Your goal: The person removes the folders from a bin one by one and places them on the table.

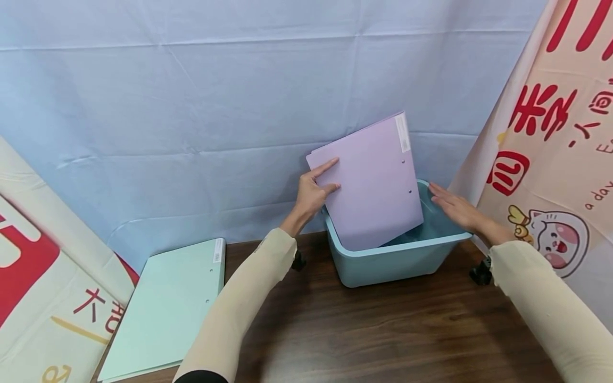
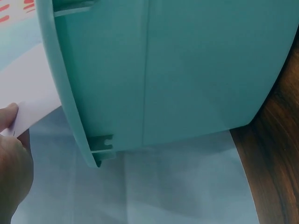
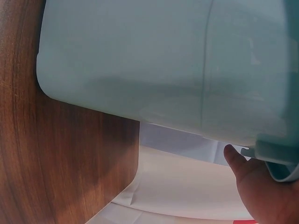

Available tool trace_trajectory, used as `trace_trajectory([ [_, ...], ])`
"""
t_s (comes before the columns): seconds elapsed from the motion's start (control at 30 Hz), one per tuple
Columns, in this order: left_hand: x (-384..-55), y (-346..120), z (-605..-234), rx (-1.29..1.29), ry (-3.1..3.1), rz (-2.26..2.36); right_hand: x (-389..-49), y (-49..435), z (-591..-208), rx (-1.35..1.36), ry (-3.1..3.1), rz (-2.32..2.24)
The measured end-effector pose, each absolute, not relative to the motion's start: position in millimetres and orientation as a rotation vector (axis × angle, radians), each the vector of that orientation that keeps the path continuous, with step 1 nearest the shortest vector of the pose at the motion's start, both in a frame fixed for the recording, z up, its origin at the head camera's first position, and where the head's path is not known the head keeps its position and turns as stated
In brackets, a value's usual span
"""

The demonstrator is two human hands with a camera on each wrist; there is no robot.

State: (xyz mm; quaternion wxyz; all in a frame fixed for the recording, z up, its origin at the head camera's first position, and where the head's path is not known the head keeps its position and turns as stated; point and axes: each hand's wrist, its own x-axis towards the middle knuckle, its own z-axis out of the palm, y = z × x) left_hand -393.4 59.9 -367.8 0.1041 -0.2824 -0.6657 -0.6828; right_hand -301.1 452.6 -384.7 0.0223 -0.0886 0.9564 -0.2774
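A purple file folder [image 1: 371, 186] stands tilted, its lower part inside a blue-green plastic bin [image 1: 392, 266]. My left hand [image 1: 311, 194] pinches the folder's left edge, thumb and a finger showing on its front face. In the left wrist view, the bin's outer wall [image 2: 187, 70] fills most of the picture, and the folder's corner [image 2: 32, 88] shows between the fingers of the left hand [image 2: 14, 168]. My right hand [image 1: 457, 210] rests at the bin's right rim, its fingers fairly straight. In the right wrist view, that hand [image 3: 266, 191] touches the rim's underside with the thumb.
A mint-green folder [image 1: 167, 308] lies on the dark wooden table [image 1: 373, 330] at the left. Blue cloth [image 1: 215, 106] hangs behind the bin, and printed cloths stand at both sides. Small black clips [image 1: 481, 271] sit near the table's back edge.
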Motion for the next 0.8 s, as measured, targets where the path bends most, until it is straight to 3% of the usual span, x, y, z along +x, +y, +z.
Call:
trace_trajectory([
  [0.8, -382, 48, -351, -0.807, -1.84, -2.07, -302, 456, -386, -0.292, 2.975, -0.842],
])
